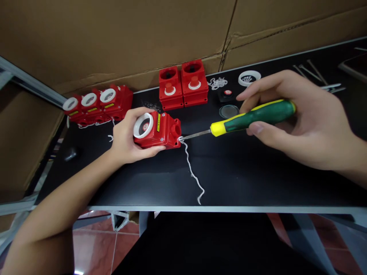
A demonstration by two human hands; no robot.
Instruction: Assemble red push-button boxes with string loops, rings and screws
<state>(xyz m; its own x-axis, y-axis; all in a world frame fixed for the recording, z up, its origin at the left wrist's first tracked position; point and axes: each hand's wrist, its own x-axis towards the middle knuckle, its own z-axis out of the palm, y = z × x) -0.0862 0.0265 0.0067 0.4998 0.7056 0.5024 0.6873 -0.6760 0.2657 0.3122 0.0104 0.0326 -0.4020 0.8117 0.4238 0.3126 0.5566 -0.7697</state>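
Red housing (pixel 165 131) with a white-ringed window is in our left hand (pixel 126 135), over the middle of the black surface (pixel 229 183); whether it rests there, we cannot tell. From the far left, three red units (pixel 122 101) sit in a row, white rings showing. Next, our left hand wraps the housing's left part, fingers over the far side, thumb along the near edge. Behind, two red boxes (pixel 197 97) show red buttons in white collars. At the housing's right-hand corner, white cord (pixel 192 171) trails toward us, and the tip of a screwdriver (pixel 243 121) meets it there; we cannot tell whether the tip sits in a hole or only presses the cord. Farther right lie clear-looking discs (pixel 228 111) and a white ring (pixel 258 76) around screws (pixel 247 79). Last, our right hand (pixel 312 120) grasps the green-and-yellow handle. To work well, we should brace the housing firmly, line the shaft up with the corner, and press lightly, lest the tip skid toward our left thumb or fray the cord.
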